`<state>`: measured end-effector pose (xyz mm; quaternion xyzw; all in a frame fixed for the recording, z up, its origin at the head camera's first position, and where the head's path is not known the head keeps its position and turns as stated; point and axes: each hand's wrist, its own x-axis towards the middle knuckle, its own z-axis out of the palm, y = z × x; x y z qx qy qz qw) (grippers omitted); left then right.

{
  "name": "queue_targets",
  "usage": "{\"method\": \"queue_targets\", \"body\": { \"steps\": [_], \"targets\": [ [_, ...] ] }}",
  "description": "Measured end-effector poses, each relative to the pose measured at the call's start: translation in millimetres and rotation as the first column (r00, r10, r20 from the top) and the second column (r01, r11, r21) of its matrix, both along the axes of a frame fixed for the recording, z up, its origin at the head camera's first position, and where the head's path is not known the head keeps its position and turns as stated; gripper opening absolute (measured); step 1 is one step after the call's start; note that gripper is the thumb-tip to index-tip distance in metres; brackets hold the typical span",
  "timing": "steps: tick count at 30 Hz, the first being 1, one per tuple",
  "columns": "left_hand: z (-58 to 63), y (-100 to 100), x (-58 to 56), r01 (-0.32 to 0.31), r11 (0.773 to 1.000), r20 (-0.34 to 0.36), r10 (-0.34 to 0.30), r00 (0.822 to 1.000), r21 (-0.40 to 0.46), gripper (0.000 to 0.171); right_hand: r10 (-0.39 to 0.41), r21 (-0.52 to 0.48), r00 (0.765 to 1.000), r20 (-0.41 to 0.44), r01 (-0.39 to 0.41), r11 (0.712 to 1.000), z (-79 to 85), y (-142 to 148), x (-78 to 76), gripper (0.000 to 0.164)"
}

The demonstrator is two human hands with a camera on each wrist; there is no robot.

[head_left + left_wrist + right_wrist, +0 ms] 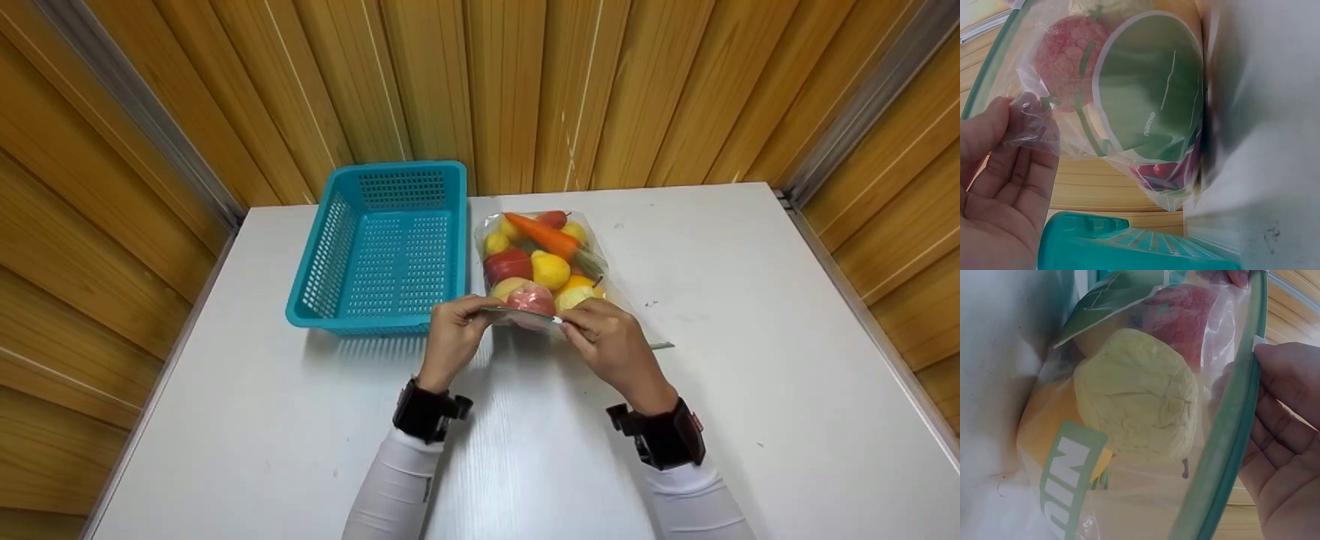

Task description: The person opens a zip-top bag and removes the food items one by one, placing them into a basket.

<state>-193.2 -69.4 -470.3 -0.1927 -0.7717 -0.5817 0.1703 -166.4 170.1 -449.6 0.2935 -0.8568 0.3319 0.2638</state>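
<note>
A clear zip bag (517, 321) with a green label (1151, 73) is full of fruit and vegetables. Through the plastic show a carrot (544, 235), a yellow lemon-shaped fruit (550, 270), a red round one (508, 266), a pinkish one (1067, 62) and a pale yellow wrinkled one (1137, 394). At the bag's near left corner, my left hand (454, 330) pinches the plastic between thumb and fingers. My right hand (615, 341) pinches the small white slider (1260, 342) on the green zip strip (1230, 427), with fingertips behind the plastic.
A turquoise perforated basket (300, 300) stands directly left of the bag, nothing inside it. Both sit on a white table (750, 360) with wood-patterned panels (502, 90) rising behind and at the sides.
</note>
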Motion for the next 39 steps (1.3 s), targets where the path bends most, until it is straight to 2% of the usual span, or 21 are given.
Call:
{"method": "queue_targets", "body": {
  "steps": [5,16,28,34,39],
  "targets": [
    [1.0,0,-0.3,-0.01,1.0,0.003,0.01,1.0,0.003,0.011,0.001,0.016,1.0,0.023,-0.001,1.0,2.5,5,-0.7,0.012],
    [0.7,-1,-0.8,-0.012,1.0,-0.017,0.012,1.0,-0.004,0.009,0.013,0.027,1.0,0.002,-0.013,1.0,4.0,14,-1.1,0.013],
    [0.7,-1,-0.8,-0.008,1.0,0.01,0.008,1.0,0.005,0.01,0.014,0.042,1.0,-0.011,-0.013,0.999,7.2,22,-0.2,0.014],
    [2.0,-2,0.0,0.007,0.999,0.015,-0.008,1.0,0.036,0.011,0.002,0.044,1.0,0.004,-0.002,0.999,8.9,24,0.4,0.015],
    [2.8,-3,0.2,-0.006,0.999,0.012,0.005,1.0,0.037,0.011,0.01,0.048,1.0,0.01,-0.01,0.999,10.1,24,0.1,0.015]
  ]
}}
